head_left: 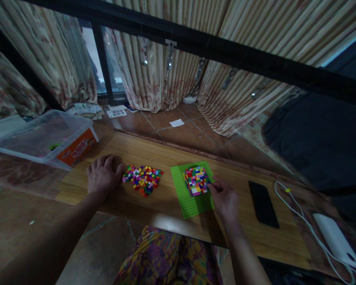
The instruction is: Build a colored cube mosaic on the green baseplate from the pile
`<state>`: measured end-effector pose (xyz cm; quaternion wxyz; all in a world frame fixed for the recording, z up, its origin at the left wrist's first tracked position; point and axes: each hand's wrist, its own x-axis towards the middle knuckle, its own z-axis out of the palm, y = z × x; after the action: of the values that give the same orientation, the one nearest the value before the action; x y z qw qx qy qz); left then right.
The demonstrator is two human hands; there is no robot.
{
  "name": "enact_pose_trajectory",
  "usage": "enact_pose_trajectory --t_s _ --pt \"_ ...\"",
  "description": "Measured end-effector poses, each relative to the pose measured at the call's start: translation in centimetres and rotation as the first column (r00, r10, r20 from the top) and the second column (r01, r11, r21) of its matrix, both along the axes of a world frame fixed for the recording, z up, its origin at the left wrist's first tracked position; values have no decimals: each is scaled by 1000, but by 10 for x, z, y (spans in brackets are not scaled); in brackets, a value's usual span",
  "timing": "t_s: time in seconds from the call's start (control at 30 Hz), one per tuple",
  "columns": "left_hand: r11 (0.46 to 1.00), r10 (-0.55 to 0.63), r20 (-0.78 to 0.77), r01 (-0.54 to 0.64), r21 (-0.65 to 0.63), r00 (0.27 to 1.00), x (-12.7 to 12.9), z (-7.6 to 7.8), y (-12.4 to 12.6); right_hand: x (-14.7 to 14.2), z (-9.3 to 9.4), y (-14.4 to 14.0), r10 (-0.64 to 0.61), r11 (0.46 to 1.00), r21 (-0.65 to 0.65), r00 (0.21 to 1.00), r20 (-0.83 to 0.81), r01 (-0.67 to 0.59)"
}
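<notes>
Green baseplate (192, 198) bears brick block (196, 180), right hand (225, 198) fingers pinching it; left hand (103, 176) flat beside loose bricks (142, 179)

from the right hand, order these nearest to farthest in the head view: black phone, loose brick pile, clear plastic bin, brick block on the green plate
From the right hand:
1. brick block, touching its fingertips, on the green plate
2. black phone, just right
3. loose brick pile, left, by the left hand
4. clear plastic bin, far left
</notes>
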<state>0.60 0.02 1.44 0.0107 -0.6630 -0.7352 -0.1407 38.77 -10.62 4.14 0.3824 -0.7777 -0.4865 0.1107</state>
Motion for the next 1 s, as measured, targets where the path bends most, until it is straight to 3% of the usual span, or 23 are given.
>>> enact_pose_trajectory --t_s 0.6,1.0 --pt "1000 -5 -7 5 5 1000 0 1 0 -1 4 2 10 1000 -19 993 117 -7" --pt "1000 -8 -5 8 -11 1000 0 2 0 7 5 7 47 997 -51 998 -34 -49"
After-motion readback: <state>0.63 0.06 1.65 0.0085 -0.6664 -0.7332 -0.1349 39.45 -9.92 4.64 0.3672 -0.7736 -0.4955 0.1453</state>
